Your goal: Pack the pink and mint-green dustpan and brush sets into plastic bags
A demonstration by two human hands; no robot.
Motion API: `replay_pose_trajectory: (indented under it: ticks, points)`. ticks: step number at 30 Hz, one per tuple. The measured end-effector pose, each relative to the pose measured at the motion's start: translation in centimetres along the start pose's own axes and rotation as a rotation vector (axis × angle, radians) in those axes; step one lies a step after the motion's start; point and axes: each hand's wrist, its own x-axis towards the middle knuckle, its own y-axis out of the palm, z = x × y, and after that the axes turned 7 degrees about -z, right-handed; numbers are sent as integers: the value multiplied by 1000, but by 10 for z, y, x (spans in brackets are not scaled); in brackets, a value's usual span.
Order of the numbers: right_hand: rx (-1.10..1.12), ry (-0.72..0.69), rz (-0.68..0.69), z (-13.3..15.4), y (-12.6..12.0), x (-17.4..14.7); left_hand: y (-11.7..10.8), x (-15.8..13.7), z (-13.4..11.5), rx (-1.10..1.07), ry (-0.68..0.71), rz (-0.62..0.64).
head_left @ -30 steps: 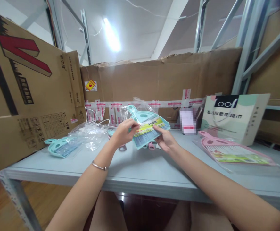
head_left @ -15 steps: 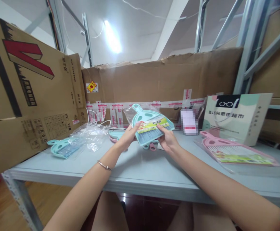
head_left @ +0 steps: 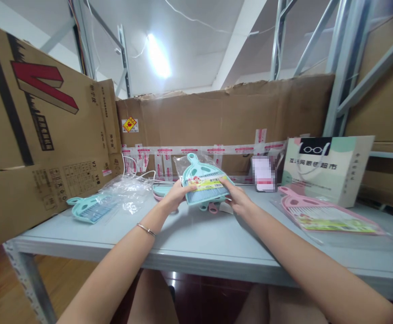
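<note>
- Left hand [head_left: 175, 198]: I see it pinching the left edge of a turquoise dustpan-and-brush set [head_left: 206, 195], thumb in front; the set lies at two o'clock from this hand.
- Right hand [head_left: 239, 200]: I see it pinching the set's right side, thumb on the printed card [head_left: 210, 182]; the set lies at ten o'clock from it.
- Set: raised above the table [head_left: 196, 240], handle toward eleven o'clock.
- Six o'clock, just beneath: a pink handle [head_left: 212, 208].
- Nine o'clock: crumpled clear plastic [head_left: 129, 191]; beyond it, a second turquoise set [head_left: 90, 210].
- Three o'clock: a phone [head_left: 264, 174], then a paper bag [head_left: 318, 180].
- Near four o'clock: a pink set [head_left: 331, 213].
- Twelve o'clock: taped cardboard [head_left: 230, 119].
</note>
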Motion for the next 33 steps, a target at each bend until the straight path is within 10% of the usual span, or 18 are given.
replay_pose_trajectory:
  ticks: [6,11,18,24,33]
  points:
    - [-47,91,438,14,-14,11,-5,-3,-5,59,-63,94]
    - [-110,64,190,7,-11,12,-1,-3,-6,92,-204,1]
    - [-54,90,438,15,-13,-1,-7,3,-10,-50,-283,-214]
    - [3,37,300,13,-12,6,-4,-8,-19,-163,-130,-13]
    - [82,31,31,7,-5,8,-2,5,-1,159,0,-261]
